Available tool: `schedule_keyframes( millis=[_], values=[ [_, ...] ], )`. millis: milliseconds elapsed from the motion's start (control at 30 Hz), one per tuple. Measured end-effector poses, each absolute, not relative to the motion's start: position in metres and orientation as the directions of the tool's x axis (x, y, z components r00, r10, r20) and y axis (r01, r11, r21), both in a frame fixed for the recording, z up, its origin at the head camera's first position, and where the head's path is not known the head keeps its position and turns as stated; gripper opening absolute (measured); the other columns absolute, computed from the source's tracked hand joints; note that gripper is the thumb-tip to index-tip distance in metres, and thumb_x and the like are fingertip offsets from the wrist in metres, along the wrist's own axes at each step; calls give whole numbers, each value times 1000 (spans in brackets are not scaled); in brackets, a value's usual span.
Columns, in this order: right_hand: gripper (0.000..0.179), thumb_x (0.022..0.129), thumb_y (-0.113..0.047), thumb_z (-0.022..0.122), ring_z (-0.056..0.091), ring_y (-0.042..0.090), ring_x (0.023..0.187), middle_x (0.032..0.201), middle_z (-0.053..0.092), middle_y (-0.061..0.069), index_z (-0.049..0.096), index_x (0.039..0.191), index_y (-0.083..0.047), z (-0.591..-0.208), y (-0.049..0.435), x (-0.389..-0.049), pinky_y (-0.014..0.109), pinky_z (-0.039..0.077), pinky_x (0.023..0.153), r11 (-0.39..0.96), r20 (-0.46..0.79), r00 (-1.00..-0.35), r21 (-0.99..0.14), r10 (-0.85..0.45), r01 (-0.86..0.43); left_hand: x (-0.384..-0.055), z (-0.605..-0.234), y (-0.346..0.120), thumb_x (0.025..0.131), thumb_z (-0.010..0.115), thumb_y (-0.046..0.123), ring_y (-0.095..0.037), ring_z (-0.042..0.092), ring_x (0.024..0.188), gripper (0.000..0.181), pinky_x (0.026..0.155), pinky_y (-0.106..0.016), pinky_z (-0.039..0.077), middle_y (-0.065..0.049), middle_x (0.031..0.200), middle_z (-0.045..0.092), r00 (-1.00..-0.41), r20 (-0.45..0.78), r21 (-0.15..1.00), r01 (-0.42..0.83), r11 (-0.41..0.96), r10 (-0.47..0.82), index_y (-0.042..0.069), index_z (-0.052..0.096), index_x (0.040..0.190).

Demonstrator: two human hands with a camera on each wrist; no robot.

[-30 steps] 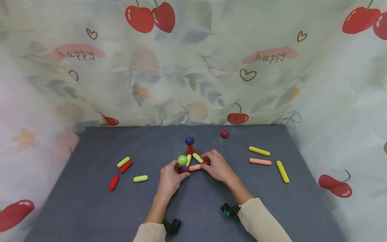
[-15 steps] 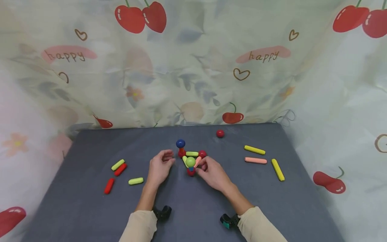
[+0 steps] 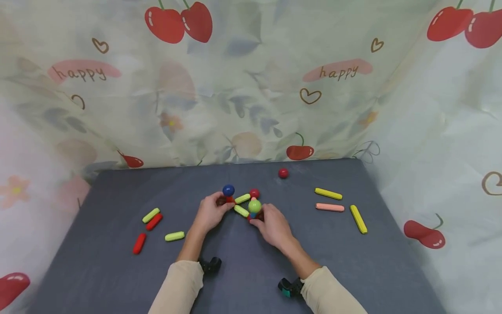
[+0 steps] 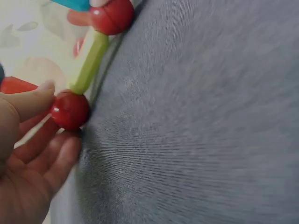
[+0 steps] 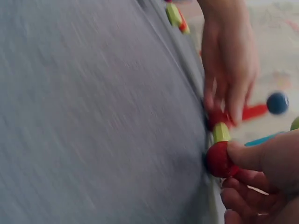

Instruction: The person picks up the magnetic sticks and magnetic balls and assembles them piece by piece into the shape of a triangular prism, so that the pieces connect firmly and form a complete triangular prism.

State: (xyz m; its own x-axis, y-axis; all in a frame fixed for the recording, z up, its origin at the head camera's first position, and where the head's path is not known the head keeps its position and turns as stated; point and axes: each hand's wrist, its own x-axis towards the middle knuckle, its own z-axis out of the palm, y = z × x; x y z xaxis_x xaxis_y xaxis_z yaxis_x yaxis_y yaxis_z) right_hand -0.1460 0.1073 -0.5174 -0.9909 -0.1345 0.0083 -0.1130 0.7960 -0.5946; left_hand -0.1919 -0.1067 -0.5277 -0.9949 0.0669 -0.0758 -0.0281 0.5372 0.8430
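A pale sheet [image 3: 219,100], printed with cherries, leaves, hearts and the word "happy", hangs behind and on both sides of a toy framework of glossy balls and coloured rods [image 3: 241,211]. Under the framework spreads a dark grey, finely textured bench [image 3: 239,288]. On the framework's near side reach a left beige sleeve [image 3: 176,285] and a right beige sleeve [image 3: 331,290].

Both hands grasp the framework: the left hand [image 3: 209,212] pinches its glossy left red ball [image 4: 70,109], the right hand [image 3: 276,224] its near red ball [image 5: 219,159]. Pale green rods join the left ball to the near one and to a far red ball [image 3: 254,192]; a pink rod shows only partly on its right side. A red rod stands on the left ball under a dark blue ball [image 3: 228,190]; a blue rod on the near ball carries a lime-green ball [image 3: 255,206].

Well right of the framework lie a far yellow rod [image 3: 328,193], a loose salmon-pink rod [image 3: 330,207] and a near yellow rod [image 3: 358,219]. Well left of it are two loose pale green rods [image 3: 174,236] and two loose red rods [image 3: 139,244]. Beyond it, to the right, sits a loose red ball [image 3: 283,173].
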Motion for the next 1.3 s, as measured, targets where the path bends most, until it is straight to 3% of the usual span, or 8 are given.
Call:
schedule_keyframes(
  millis=[267,400,533,700,967,1167,1300],
  values=[
    [15,95,-21,74,58,23,87,95,65,6,69,101,-8,-519,132,-175,41,47,90,828,96,-964,-496,-247,-261,-161,-528,-94,87,83,28,-16,69,90,33,84,-39,60,-6,107,74,-995,-76,802,-95,589,-57,12,74,114],
    [41,96,-34,72,55,31,107,121,62,13,64,124,-6,-519,142,-172,48,46,99,857,63,-965,-447,-255,-255,-158,-530,-86,87,82,31,-17,70,91,36,84,-40,60,-6,106,77,-992,-69,792,-121,598,-109,12,76,117],
    [73,95,-49,69,38,41,138,154,41,17,44,153,-13,-518,161,-167,61,37,110,916,55,-977,-342,-204,-210,-157,-528,-83,88,81,32,-19,71,95,38,87,-42,60,-7,108,78,-990,-65,773,-128,621,-123,12,75,120],
    [90,94,-59,64,18,44,154,167,21,19,25,162,-17,-518,200,-166,69,22,119,966,67,-983,-189,-168,-178,-157,-526,-81,88,82,32,-20,71,96,38,88,-43,59,-7,108,77,-987,-67,759,-146,635,-147,12,75,120],
    [95,92,-57,68,15,50,154,168,17,23,23,162,-11,-527,261,-159,75,12,119,981,91,-986,-127,-138,-149,-157,-526,-82,88,81,32,-21,69,95,39,87,-43,59,-8,109,77,-984,-79,750,-164,641,-159,12,75,121],
    [85,95,-49,68,32,51,142,162,25,25,28,160,-12,-533,277,-153,72,31,109,985,83,-993,-140,-90,-101,-157,-525,-81,89,81,32,-21,70,97,38,87,-43,59,-7,109,77,-983,-82,748,-168,643,-161,12,75,121],
    [62,99,-37,66,43,50,127,148,40,26,44,150,-10,-532,276,-150,67,39,97,987,92,-992,-131,-82,-93,-158,-523,-80,88,81,32,-21,70,97,38,89,-43,59,-7,109,77,-984,-86,749,-165,642,-153,12,75,121]
  ],
)
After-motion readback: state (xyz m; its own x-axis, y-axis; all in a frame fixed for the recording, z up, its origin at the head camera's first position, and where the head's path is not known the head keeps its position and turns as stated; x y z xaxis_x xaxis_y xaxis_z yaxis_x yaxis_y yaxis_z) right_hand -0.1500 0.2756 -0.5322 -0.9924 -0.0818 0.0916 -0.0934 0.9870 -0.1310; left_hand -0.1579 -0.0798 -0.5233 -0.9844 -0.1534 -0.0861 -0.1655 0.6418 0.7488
